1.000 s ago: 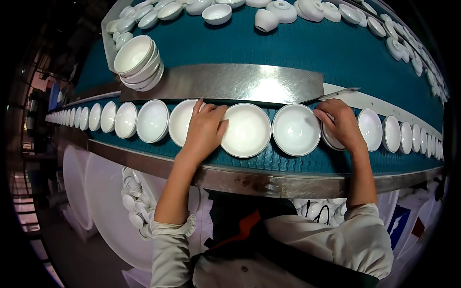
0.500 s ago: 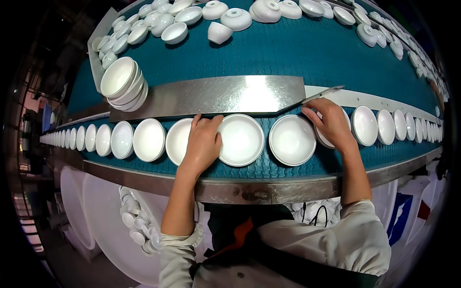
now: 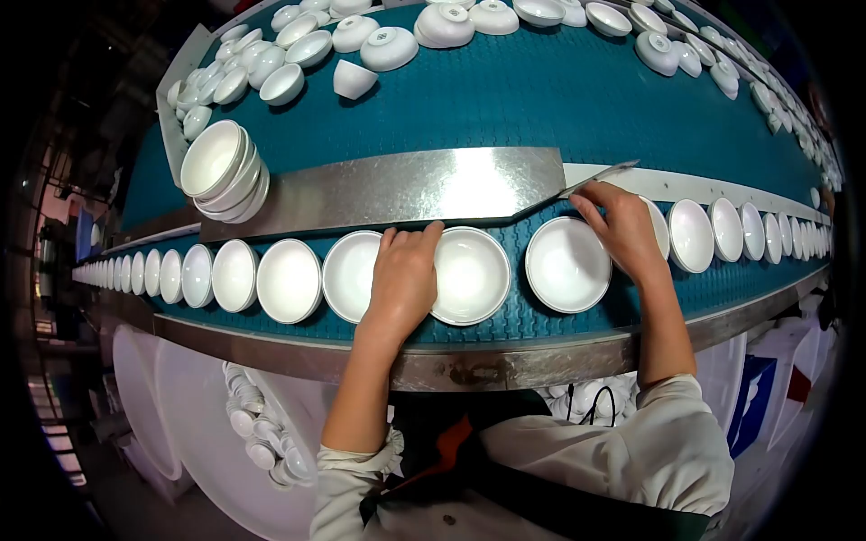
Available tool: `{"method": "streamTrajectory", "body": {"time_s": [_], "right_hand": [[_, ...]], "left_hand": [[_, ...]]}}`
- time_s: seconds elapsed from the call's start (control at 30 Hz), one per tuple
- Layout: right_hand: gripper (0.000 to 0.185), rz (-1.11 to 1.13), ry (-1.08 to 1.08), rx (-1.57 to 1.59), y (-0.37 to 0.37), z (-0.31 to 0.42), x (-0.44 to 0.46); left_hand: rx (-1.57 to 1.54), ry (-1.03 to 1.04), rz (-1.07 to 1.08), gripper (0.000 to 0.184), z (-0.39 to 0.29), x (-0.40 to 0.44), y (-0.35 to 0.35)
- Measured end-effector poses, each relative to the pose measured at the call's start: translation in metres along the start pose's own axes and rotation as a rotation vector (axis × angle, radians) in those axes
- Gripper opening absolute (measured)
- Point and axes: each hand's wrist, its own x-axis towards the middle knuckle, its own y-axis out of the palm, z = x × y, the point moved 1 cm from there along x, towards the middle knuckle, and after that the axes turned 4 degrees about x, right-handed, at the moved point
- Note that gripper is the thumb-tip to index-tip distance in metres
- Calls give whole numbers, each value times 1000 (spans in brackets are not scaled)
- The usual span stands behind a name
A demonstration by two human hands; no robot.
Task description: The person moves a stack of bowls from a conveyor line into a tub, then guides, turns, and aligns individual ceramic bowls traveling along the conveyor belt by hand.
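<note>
Palm down, my left hand [image 3: 403, 284] lies between two white bowls in a row along the near lane of the belt. Its bent fingers are by the left rim of one white bowl [image 3: 472, 275] and cover part of the bowl to the left [image 3: 350, 275]. My right hand [image 3: 624, 225] is over the row's right side, thumb and fingers apart, beside another white bowl [image 3: 568, 264] and partly hiding one behind it. A thin grey strip [image 3: 604, 178] lies just above its fingertips; whether they touch it I cannot tell.
A metal plate [image 3: 388, 189] borders the lane, with a stack of bowls [image 3: 212, 162] at its left end. Loose bowls [image 3: 390, 50] lie across the far green belt [image 3: 451, 99]. Below the metal edge [image 3: 469, 368], a large white tub [image 3: 216, 433] holds small white pieces.
My left hand and the bowls beside it have shifted right. The loose bowls on the far belt have slid left. My right hand has barely moved; the view has shifted slightly.
</note>
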Motion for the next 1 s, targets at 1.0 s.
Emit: {"method": "streamTrajectory", "body": {"time_s": [1.0], "right_hand": [[26, 7, 145, -186, -93, -140, -24]], "left_hand": [[-78, 117, -106, 42, -168, 51, 99]]}}
